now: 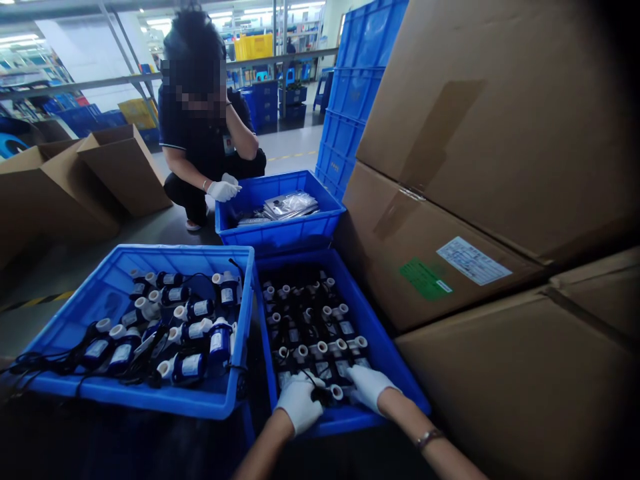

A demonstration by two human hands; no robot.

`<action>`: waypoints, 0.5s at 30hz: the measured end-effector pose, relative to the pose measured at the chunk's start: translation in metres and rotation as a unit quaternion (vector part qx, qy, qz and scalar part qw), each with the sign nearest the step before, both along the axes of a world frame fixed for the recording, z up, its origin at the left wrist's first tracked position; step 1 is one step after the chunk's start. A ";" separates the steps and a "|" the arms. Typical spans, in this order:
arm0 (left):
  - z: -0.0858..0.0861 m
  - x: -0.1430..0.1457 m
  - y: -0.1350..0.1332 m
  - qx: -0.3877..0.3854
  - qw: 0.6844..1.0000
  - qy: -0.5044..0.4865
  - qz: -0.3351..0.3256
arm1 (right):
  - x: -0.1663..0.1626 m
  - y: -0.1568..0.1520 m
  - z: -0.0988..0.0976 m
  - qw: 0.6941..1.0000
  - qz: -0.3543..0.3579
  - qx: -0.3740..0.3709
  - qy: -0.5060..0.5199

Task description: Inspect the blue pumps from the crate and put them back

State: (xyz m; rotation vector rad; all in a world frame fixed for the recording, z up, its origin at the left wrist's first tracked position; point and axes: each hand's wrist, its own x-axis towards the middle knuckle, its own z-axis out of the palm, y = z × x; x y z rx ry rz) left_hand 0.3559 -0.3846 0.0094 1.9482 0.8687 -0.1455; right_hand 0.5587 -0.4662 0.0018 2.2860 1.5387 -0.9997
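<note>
In the lower middle of the head view, a blue crate (400, 377) holds rows of small pump-like units with white pipe fittings (322, 347) and black cables. My left hand (301, 402), in a white glove, is closed at the crate's near side, around the black cable of the nearest unit (337, 393). Also gloved, my right hand (373, 387) reaches in from the other side, with its fingers stretched over the units beside that fitting. Its fingertips are partly hidden among them.
To the left stands a second blue crate (135, 393) with loose blue pump-like units (187, 368) and tangled cables. Beyond, a crate (280, 233) holds flat silvery packets (290, 205); a crouching person's gloved hand (224, 189) is at its edge. Cardboard boxes (465, 220) wall the right side.
</note>
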 end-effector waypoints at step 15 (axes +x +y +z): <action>0.069 -0.009 0.029 0.188 0.951 0.156 -0.192 | 0.024 0.001 -0.011 0.992 -0.065 -0.097 -0.048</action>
